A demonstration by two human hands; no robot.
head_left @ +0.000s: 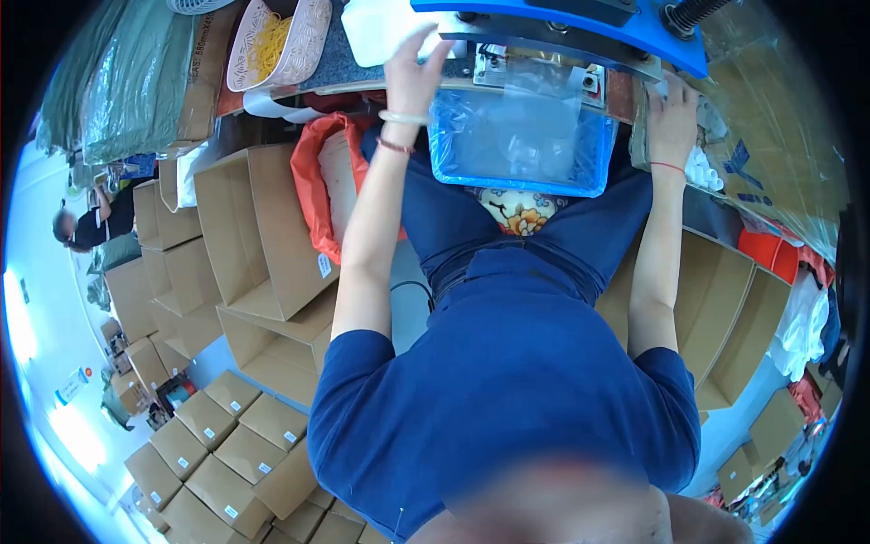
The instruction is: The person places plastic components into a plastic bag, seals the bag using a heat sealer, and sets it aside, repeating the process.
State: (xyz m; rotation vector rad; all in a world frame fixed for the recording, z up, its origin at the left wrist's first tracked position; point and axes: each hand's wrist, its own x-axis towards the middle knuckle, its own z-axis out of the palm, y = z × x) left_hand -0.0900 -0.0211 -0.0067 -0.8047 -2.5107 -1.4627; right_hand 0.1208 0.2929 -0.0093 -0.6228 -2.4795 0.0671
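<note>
My left hand (413, 80) is raised beside the left end of a blue press-like machine (562, 27), thumb and fingers apart, close to a white sheet or stack (367, 34). On the machine's right side my right hand (672, 120) reaches forward with fingers stretched, near its edge and some small pale pieces; nothing held shows clearly. Between my hands a bin lined with blue plastic (594, 172) sits over my lap, with clear plastic film or bags (535, 136) inside. Metal fixtures (591, 83) lie under the machine's plate, with clear film between them.
A white basket (313, 45) of yellow rubber bands stands at the back left. Beside my left leg is a red bag (313, 190). Open cartons (236, 227) stand left, another carton (702, 281) right. Closed boxes (245, 453) fill the floor; another person (95, 222) is far left.
</note>
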